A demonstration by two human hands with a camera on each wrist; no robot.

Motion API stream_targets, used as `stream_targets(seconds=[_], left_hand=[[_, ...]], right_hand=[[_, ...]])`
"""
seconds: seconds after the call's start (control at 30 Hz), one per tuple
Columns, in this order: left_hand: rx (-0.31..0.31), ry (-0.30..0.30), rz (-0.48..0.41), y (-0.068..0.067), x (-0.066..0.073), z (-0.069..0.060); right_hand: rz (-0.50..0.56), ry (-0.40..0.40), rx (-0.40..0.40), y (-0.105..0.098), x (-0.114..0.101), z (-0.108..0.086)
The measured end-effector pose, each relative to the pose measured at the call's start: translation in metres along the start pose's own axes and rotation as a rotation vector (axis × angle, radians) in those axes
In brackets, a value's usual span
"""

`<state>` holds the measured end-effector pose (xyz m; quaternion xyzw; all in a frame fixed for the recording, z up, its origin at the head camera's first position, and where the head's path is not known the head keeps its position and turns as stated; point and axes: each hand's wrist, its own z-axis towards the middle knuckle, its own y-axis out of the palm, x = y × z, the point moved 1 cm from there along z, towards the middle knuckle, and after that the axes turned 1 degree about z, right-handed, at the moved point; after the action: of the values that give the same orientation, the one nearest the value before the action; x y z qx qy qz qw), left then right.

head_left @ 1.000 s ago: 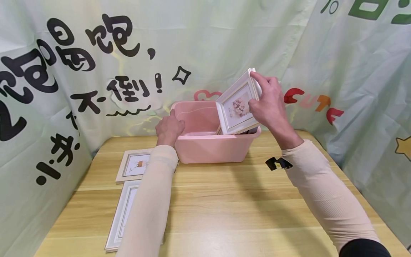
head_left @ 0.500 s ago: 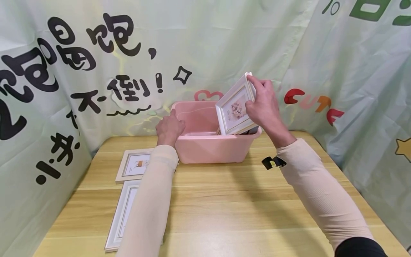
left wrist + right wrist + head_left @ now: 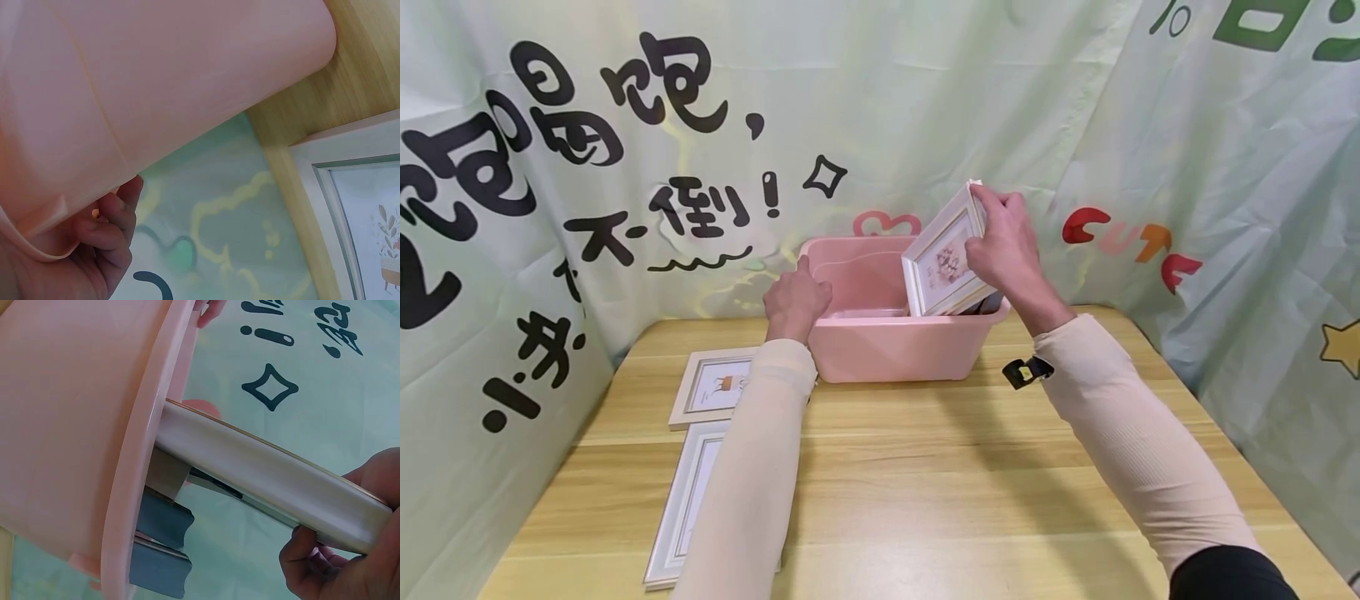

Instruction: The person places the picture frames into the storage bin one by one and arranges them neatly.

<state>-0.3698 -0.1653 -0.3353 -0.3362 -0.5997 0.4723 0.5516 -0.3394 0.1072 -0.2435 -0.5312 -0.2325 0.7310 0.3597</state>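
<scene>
A pink plastic bin (image 3: 898,352) stands at the back of the table. My left hand (image 3: 797,298) grips its left rim; in the left wrist view its curled fingers (image 3: 109,234) wrap the edge. A white picture frame (image 3: 942,271) with a flower picture leans at the bin's right end, its lower part below the rim and hidden. Its upper right corner is held by my right hand (image 3: 1006,242), thumb on the front and fingers over the outer edge. From the right wrist, the frame's side (image 3: 269,472) shows between the rim and my hand.
Dark grey-blue objects (image 3: 161,569) stick up over the bin's rim beside the frame. On the table's left lie a light wooden-coloured frame (image 3: 682,408) and a white frame (image 3: 672,521), partly covered by my left sleeve. A printed curtain (image 3: 880,100) hangs behind the table.
My right hand has moved left and down with the picture frame, which sits slightly lower in the bin. The left hand and the bin have stayed in place.
</scene>
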Motion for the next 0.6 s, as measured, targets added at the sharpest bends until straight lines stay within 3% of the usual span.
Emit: stream_targets(seconds=[0.6], left_hand=[[-0.009, -0.002, 0.002, 0.001, -0.001, 0.002]], right_hand=[[-0.036, -0.004, -0.052, 0.017, 0.002, 0.014]])
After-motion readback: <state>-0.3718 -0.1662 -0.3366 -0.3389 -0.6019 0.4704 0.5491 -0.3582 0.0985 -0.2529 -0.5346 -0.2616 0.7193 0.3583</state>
